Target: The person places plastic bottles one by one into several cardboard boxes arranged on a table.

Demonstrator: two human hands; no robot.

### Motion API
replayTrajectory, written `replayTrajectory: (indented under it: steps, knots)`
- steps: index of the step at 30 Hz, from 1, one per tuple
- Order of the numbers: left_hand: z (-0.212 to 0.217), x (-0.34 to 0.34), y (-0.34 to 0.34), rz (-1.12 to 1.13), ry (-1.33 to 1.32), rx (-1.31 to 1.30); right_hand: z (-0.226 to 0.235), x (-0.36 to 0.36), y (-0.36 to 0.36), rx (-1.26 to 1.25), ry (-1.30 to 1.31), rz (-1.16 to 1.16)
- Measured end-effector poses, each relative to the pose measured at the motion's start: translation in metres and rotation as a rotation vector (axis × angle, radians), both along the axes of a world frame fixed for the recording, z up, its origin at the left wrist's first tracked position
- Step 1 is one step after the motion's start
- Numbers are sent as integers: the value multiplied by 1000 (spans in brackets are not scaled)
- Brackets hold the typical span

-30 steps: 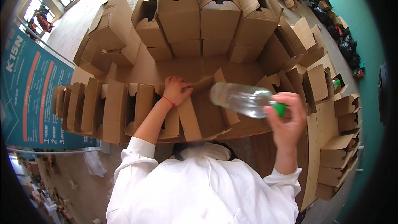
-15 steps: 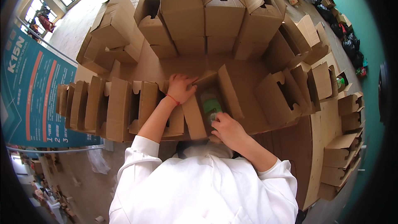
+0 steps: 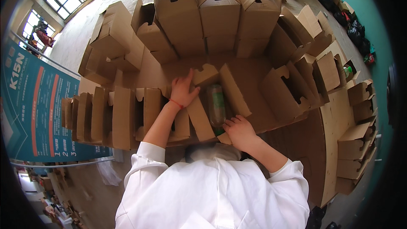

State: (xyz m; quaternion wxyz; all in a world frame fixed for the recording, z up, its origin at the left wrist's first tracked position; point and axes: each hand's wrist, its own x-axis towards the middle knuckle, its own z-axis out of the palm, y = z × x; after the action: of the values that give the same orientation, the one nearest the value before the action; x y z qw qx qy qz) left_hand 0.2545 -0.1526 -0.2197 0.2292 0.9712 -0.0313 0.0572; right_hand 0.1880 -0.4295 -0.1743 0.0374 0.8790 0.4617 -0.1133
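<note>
A clear plastic bottle [image 3: 216, 112] with a green band lies lengthwise in an open cardboard box [image 3: 202, 118]. Dark green shows at the bottle's near end, partly hidden. My left hand [image 3: 183, 91] is open at the box's left wall, its index finger stretched toward the raised far flap [image 3: 206, 75] and its thumb apart. At the near right corner, my right hand [image 3: 239, 132] has its fingers curled over the box's edge, beside the bottle's near end and apart from the bottle's middle. The right side flap [image 3: 234, 91] leans outward.
Narrow open cartons [image 3: 123, 116] stand in a row on the left. Taller cartons [image 3: 218, 21] line the far side, and more open boxes [image 3: 286, 85] stand on the right. A wooden board [image 3: 335, 140] bears further cartons. A teal banner [image 3: 38, 106] stands at the left.
My right hand has left the bottle and moved right to the box's near corner. The bottle now lies in fuller view. The far flap stands up more visibly beside my left hand.
</note>
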Motion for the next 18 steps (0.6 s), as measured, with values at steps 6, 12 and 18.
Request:
replayTrajectory:
  steps: [6,12,18]
  knots:
    - [-2,-2,3,-23,-136,-160,27,4,-5,542,113,-176]
    - [36,10,-16,-252,9,-426,12,-1,8,685,-254,-394]
    - [31,33,-63,-69,-296,-428,-18,-4,8,1178,-36,-416]
